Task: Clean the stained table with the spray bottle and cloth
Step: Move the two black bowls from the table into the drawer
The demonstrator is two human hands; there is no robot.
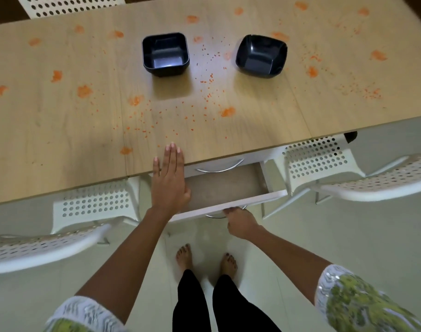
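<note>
2 hands (170, 178) (241, 222) at drawer (228, 188); 2 bowls (165, 53) (261, 55), 3 chairs (89, 207) (324, 161) (68, 6).

I have one view only — a wide-angle camera on the person's head, looking steeply down and forward. The table (252, 116) fills the upper half, close below; arms, legs and bare feet show at the bottom edge.

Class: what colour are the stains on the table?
Orange stains on the light wooden table, seen in the head view.
</note>
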